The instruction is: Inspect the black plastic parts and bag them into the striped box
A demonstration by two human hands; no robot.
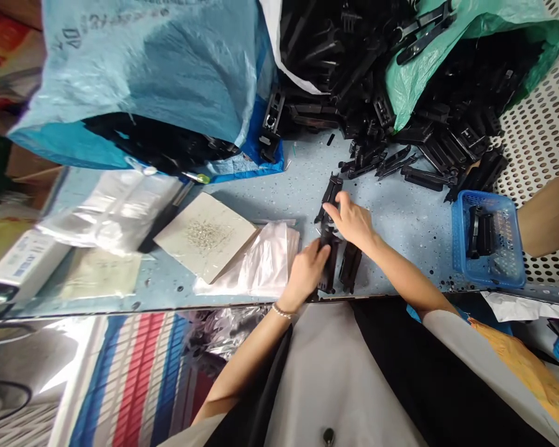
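Observation:
My left hand (306, 273), with a beaded bracelet at the wrist, is closed around a dark, elongated black plastic part (328, 270) near the table's front edge. Just above it, my right hand (355, 222) has its thumb and fingers closed on a slimmer black plastic piece (331, 187). The two pieces meet or overlap between my hands; whether they are joined I cannot tell. Another black part (350, 267) lies on the table below my right wrist. Some of my fingertips are hidden by the hands and the dark parts.
A white board (205, 236) with tiny metal bits lies left, beside clear plastic bags (274, 261). Behind are a blue sack (168, 68), heaped black parts (428, 143) and a green bag (507, 25). Rightward stand a blue basket (494, 273) and another person's forearm (549, 214).

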